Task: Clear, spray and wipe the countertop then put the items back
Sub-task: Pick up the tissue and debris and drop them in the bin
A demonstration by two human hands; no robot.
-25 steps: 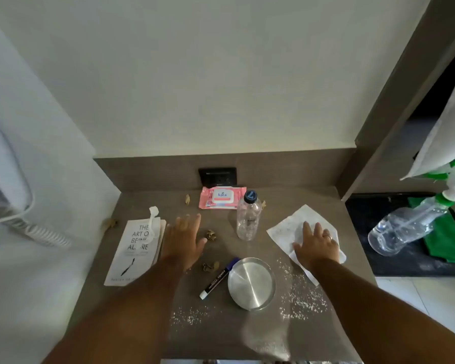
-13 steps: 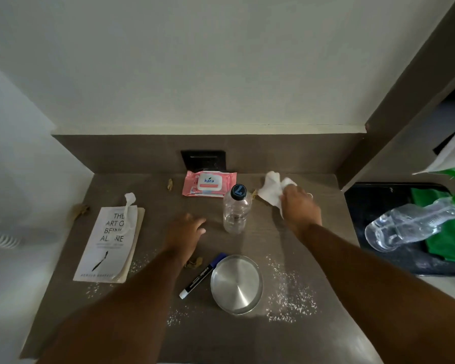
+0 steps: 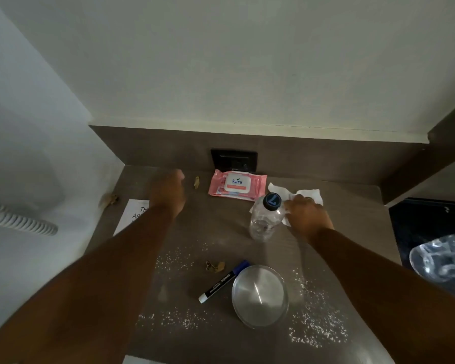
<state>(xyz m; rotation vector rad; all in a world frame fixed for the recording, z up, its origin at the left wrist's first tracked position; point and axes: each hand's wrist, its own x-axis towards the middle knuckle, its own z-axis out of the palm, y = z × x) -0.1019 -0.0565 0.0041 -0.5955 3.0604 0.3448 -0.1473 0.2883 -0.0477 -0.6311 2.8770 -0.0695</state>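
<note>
On the brown countertop my right hand presses a white paper towel flat, just right of a clear water bottle with a dark cap. My left hand, blurred and with its fingers curled, hovers over the back left of the counter, beside a white book that my forearm partly hides. A pink wipes pack lies at the back. A marker and a steel bowl sit near the front, among scattered white crumbs and brown scraps.
A black wall socket sits behind the wipes pack. A coiled white cord hangs at the left wall. A clear spray bottle lies at the right edge over a dark surface. More brown scraps lie at the back left.
My left hand has moved from the counter's middle to the back left. My right hand slid the paper towel from the right side to the back, behind the bottle.
</note>
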